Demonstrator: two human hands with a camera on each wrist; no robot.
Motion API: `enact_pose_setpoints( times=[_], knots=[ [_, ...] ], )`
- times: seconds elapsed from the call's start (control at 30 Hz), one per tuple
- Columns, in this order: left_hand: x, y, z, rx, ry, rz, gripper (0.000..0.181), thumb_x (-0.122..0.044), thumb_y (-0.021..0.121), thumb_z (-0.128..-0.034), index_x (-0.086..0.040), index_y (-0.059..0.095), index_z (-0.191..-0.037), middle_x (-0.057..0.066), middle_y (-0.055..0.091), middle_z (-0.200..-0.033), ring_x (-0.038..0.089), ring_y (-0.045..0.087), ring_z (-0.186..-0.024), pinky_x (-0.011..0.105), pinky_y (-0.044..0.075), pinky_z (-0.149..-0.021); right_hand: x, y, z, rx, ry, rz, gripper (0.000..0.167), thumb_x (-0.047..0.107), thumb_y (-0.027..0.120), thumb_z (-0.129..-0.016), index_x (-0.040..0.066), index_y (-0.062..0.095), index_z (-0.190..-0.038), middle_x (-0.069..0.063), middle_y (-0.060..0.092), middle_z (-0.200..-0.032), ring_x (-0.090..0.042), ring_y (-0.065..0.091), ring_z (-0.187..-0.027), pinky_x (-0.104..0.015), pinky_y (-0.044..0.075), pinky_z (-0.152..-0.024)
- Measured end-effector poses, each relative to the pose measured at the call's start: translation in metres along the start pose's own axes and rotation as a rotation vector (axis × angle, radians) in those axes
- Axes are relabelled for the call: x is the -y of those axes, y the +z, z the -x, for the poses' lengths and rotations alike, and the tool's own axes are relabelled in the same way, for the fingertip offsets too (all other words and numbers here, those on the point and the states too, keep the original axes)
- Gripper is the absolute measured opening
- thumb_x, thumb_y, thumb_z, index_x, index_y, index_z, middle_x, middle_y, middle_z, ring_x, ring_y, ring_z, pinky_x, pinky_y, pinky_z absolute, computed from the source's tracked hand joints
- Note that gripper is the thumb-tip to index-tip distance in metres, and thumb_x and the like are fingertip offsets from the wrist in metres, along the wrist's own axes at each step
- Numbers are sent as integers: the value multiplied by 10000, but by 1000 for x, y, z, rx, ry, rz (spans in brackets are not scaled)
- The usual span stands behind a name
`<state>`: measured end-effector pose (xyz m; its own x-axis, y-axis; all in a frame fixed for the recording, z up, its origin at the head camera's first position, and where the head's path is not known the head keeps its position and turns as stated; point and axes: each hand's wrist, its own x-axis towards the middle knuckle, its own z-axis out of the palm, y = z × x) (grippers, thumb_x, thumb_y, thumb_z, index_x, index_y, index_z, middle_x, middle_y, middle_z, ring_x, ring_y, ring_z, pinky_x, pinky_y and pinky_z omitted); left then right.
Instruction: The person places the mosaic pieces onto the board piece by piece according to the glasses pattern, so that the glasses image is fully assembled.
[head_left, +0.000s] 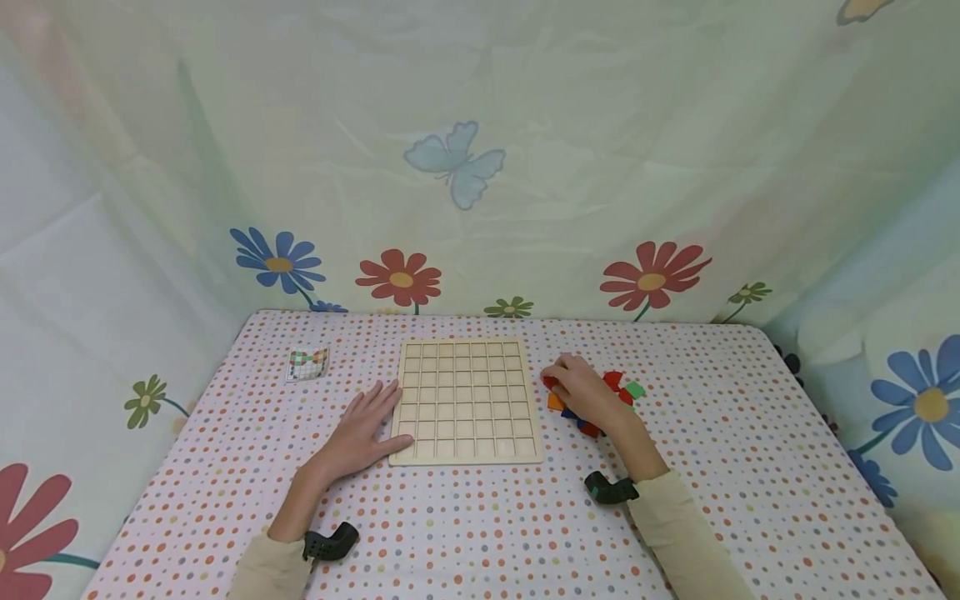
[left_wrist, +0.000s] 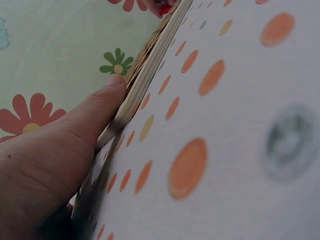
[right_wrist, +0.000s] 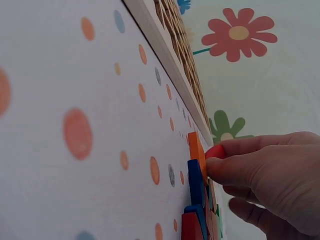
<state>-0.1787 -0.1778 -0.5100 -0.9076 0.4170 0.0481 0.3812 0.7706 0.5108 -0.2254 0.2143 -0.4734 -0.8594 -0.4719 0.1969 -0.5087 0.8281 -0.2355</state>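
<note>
A square wooden grid board with rows of bare cells lies flat on the table. At its left edge rests my left hand, fingers spread and straight, the thumb touching the rim near the front corner. Right of the board, my right hand pinches a red piece between thumb and forefinger, and most of that piece is hidden by the fingers. Under and around this hand lies a pile of flat coloured pieces, among them an orange piece, a blue piece and a green piece.
A small printed card with a coloured grid pattern lies at the back left. The table has a dotted cloth. Behind it hangs a curtain with flowers and a butterfly. Black wrist cameras sit on both wrists.
</note>
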Motion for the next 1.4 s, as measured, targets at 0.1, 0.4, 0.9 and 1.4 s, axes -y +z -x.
enact_pose_setpoints(
  times=[0.1,0.4,0.9,1.4],
  knots=[
    [0,0,0,1,0,1,888,-516,651,-870,-115,243,-1549,56,184,-1637,331,128,-1519,572,104,-1208,2,-1,0,7,19,-14,191,8,691,-866,28,691,-1056,-98,595,-939,-216,529,-851,-339,492,-731],
    [-1,0,0,-11,13,0,878,-501,654,-872,-110,251,-1547,69,200,-1632,337,141,-1515,573,109,-1206,4,-1,0,53,78,-62,235,-10,654,-889,35,637,-1119,-123,650,-1023,-245,588,-930,-390,538,-810],
    [-2,-1,1,-5,10,11,879,-493,660,-870,-108,251,-1546,66,196,-1634,337,137,-1516,574,105,-1206,5,2,0,58,88,-82,248,-17,637,-898,48,630,-1137,-120,661,-1057,-222,596,-927,-391,542,-842],
    [2,1,0,-6,7,-8,882,-533,638,-874,-123,246,-1549,47,189,-1636,324,136,-1519,559,112,-1208,7,4,-1,36,85,-78,226,8,648,-900,44,638,-1122,-118,680,-1062,-235,613,-932,-393,546,-827]
  ],
)
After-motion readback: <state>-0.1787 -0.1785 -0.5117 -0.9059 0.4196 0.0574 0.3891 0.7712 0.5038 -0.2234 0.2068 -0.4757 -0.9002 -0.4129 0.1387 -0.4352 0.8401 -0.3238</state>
